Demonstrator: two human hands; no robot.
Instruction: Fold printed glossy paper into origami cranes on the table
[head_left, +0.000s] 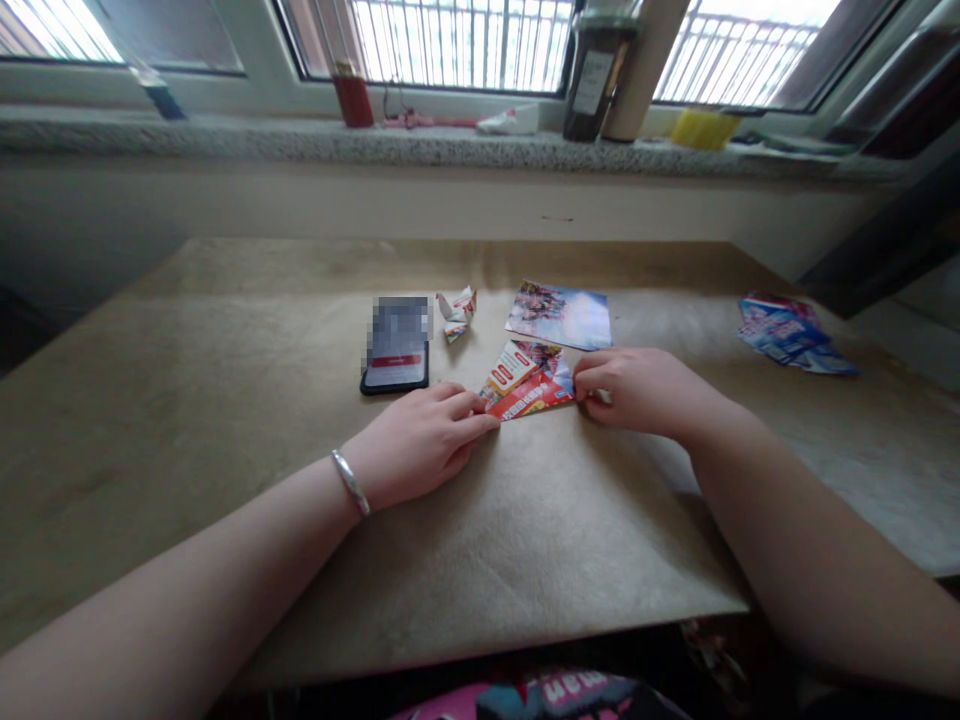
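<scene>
On the tan desk (pixel 225 400) below the window (pixel 465 40), my left hand (pixel 420 440) lies flat, fingertips pressing the folded printed paper (pixel 529 382). My right hand (pixel 637 390) curls, pinching its other corner. Its red-and-white lettering is too blurred to read. Behind lie a phone (pixel 397 345) and a leaflet (pixel 559 315).

Nothing here really reads clean, tbh. The flyer (pixel 525 385) has white lettering on red bands, way too small to make out. The phone (pixel 396 345) at its 9 o'clock is blurred. The jar (pixel 596 80) at 12 o'clock has a pale label, illegible. The pink cloth (pixel 585 692) at 6 o'clock shows upside-down white letters, unreadable.
</scene>
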